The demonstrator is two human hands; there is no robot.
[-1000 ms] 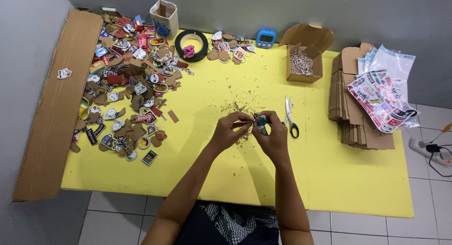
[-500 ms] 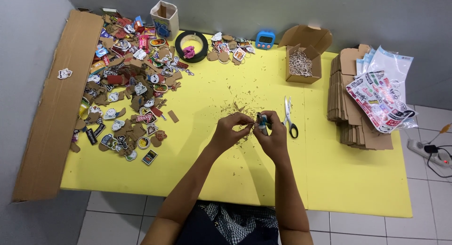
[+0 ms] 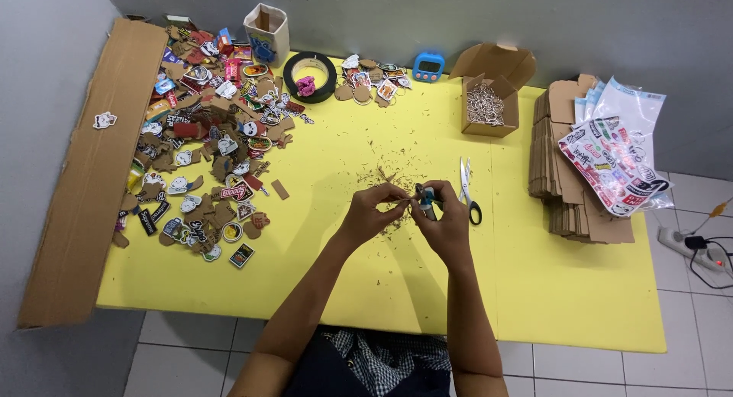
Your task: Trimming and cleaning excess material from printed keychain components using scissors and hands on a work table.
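Both hands meet above the yellow bench [image 3: 321, 290], left hand [image 3: 372, 210] pinching a tiny piece, right hand [image 3: 443, 214] closed around a small blue charm [image 3: 427, 199], held close for fine fingerwork beside the scissors [image 3: 468, 189].

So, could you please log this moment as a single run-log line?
left hand: pinching small piece | right hand: gripping blue-and-dark item | scissors: lying beside right hand | yellow table: littered with scraps
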